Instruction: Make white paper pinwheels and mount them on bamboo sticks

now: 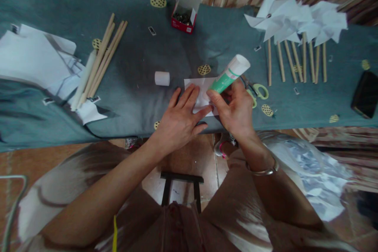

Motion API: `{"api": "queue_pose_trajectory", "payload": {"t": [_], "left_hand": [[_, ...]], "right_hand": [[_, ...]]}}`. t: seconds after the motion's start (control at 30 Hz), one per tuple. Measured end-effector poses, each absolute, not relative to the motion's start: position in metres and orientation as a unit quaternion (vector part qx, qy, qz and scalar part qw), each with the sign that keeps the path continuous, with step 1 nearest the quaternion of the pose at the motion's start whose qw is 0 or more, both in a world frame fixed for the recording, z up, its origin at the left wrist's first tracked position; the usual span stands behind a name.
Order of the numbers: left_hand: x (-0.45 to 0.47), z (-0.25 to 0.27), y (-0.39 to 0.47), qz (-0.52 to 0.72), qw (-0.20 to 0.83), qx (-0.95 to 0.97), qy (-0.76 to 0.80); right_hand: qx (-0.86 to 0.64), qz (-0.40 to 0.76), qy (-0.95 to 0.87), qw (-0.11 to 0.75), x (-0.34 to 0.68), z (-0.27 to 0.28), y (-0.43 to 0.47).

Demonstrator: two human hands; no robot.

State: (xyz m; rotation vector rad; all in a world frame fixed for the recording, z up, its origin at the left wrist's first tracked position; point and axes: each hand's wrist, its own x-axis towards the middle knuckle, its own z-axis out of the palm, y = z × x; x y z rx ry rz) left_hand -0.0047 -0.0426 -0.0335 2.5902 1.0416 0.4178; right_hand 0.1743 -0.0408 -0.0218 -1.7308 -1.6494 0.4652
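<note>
A white sheet of paper (pixel 191 84) lies near the front edge of the cloth-covered table. My left hand (pixel 183 118) rests flat on it with the fingers spread. In my right hand (pixel 236 110) is a green and white glue stick (pixel 226 78), tilted, its lower end down at the paper and hidden by my fingers. The white cap (pixel 162 78) sits apart on the cloth, left of the paper. Scissors with light green handles (pixel 260 91) lie just beyond my right hand, partly covered by it.
Several paper pinwheels (pixel 295 19) on sticks lie at the back right, a phone (pixel 365 94) at the far right. An open red box (pixel 183 21) of small metal pieces stands at the back. Wooden sticks (pixel 103 55) and paper sheets (pixel 32 59) are on the left.
</note>
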Motion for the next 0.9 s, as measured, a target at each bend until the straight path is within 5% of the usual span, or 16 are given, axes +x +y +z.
{"api": "queue_pose_trajectory", "payload": {"t": [0.9], "left_hand": [[-0.006, -0.036, -0.042, 0.141, 0.145, 0.911, 0.359]], "right_hand": [[-0.619, 0.16, -0.713, 0.288, 0.173, -0.014, -0.047]]}}
